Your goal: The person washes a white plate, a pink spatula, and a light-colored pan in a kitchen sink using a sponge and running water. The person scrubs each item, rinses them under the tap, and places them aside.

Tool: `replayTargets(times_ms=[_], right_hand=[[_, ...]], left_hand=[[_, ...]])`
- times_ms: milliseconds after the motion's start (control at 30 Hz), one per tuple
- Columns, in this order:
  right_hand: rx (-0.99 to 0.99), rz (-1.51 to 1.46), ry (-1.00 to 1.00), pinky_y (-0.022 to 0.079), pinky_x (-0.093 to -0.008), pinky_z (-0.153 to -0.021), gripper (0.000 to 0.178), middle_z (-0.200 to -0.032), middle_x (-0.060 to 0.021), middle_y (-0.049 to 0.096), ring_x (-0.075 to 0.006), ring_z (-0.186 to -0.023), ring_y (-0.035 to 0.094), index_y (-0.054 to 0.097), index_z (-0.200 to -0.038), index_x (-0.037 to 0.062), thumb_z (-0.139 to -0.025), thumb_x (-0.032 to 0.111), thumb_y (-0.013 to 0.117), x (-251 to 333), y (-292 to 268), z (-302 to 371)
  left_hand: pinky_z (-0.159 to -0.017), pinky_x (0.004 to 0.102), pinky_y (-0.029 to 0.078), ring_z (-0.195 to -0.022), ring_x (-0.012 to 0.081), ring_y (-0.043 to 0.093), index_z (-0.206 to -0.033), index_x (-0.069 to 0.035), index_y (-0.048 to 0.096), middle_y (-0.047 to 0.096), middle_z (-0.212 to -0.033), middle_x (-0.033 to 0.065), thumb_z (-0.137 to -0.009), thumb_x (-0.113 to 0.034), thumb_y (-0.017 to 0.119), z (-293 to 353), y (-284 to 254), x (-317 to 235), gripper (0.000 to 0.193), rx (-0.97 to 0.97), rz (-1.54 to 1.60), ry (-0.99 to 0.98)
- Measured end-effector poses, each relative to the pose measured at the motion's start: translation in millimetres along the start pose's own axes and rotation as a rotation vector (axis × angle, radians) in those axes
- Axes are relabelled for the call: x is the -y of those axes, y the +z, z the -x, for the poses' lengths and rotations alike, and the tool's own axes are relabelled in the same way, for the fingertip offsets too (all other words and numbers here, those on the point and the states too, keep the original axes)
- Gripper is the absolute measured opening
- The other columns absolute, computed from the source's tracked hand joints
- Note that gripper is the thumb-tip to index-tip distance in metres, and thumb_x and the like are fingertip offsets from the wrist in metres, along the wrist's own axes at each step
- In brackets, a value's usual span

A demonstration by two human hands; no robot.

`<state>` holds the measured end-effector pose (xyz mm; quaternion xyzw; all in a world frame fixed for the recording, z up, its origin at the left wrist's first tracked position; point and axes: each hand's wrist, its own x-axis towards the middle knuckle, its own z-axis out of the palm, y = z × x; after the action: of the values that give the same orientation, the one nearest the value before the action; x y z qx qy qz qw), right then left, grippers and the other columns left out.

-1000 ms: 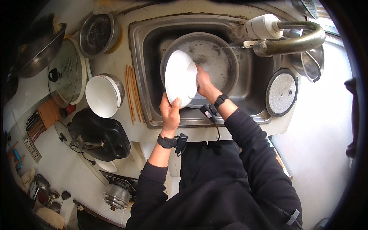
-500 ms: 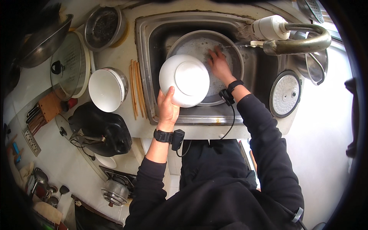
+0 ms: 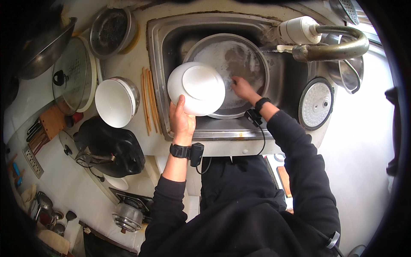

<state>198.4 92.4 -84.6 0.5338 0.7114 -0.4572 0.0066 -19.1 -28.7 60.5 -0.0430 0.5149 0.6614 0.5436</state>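
Observation:
My left hand [image 3: 183, 120] grips a white bowl [image 3: 210, 100] by its near rim, thumb on the outside. The bowl is tilted with its foot ring facing up, over the left part of a round metal basin [image 3: 266, 64]. Cloudy, foamy water lies in the basin, which sits in the steel sink [image 3: 295, 98]. My right hand [image 3: 244, 89] is over the basin, just right of the bowl. Its fingers are curled closed, and what they hold, if anything, is too small to make out.
The faucet [image 3: 329, 49] arches over the sink's right side. Left of the sink lie several wooden chopsticks [image 3: 147, 103], beside stacked white bowls [image 3: 113, 103] and a metal pan [image 3: 112, 32]. A round perforated lid [image 3: 316, 104] rests at the sink's right edge.
My left hand and the bowl have shifted slightly left. My right hand has drawn nearer to me and its spread fingers have curled in. Foam on the basin water has parted.

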Motion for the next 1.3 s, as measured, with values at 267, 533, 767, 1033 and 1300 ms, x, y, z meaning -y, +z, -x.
replayTargets(times_ms=[267,533,767,1033,1300], right_hand=[[-0.178,-0.137,-0.662,0.045,-0.0494,-0.095,0.033,-0.126,-0.0229,0.055,-0.0459,-0.11,0.054,0.066,-0.118,0.0065,-0.088,0.022,0.063,117.4,-43.3,65.7],[-0.463,-0.569,-0.363,0.027,-0.0472,-0.118,0.036,-0.151,-0.0221,0.043,-0.0406,-0.142,0.037,0.057,-0.133,-0.0001,-0.1,0.012,0.049,137.2,-4.7,61.9],[-0.205,-1.047,0.259,0.041,-0.035,-0.105,0.049,-0.132,-0.0231,0.06,-0.0277,-0.123,0.056,0.051,-0.138,-0.0078,-0.102,0.026,0.047,103.8,-12.8,-10.7],[-0.136,-0.374,-0.497,0.043,-0.0423,-0.103,0.033,-0.135,-0.0163,0.06,-0.0365,-0.122,0.055,0.064,-0.126,0.0045,-0.097,0.015,0.054,139.0,-45.7,-0.2],[-0.268,-0.405,-0.019,0.047,-0.0405,-0.099,0.045,-0.139,-0.0267,0.048,-0.0427,-0.125,0.051,0.053,-0.132,0.0018,-0.087,-0.002,0.05,68.5,-27.9,7.9]], left_hand=[[-0.108,0.0415,0.043,-0.129,0.0259,0.052,-0.141,-0.001,0.044,0.054,-0.139,0.0131,-0.1,-0.017,0.059,2.3,21.5,11.1,0.046,0.006,-0.012,0.009],[-0.111,0.0452,0.041,-0.13,0.0279,0.051,-0.141,0.001,0.042,0.051,-0.141,0.0152,-0.099,-0.014,0.059,-0.9,51.2,-0.2,0.048,0.048,0.017,0.232],[-0.111,0.0449,0.04,-0.13,0.0267,0.051,-0.142,0.001,0.043,0.052,-0.142,0.0143,-0.101,-0.016,0.058,20.3,42.5,-1.8,0.047,0.078,-0.146,0.17],[-0.106,0.0325,0.041,-0.119,0.0156,0.054,-0.136,0.001,0.049,0.059,-0.13,0.0081,-0.101,-0.011,0.059,21.9,18.6,11.7,0.039,0.253,-0.371,0.026],[-0.104,0.0321,0.043,-0.117,0.0156,0.055,-0.133,0.002,0.05,0.06,-0.128,0.0088,-0.102,-0.012,0.058,28.3,2.9,7.3,0.035,0.173,-0.337,0.09]])
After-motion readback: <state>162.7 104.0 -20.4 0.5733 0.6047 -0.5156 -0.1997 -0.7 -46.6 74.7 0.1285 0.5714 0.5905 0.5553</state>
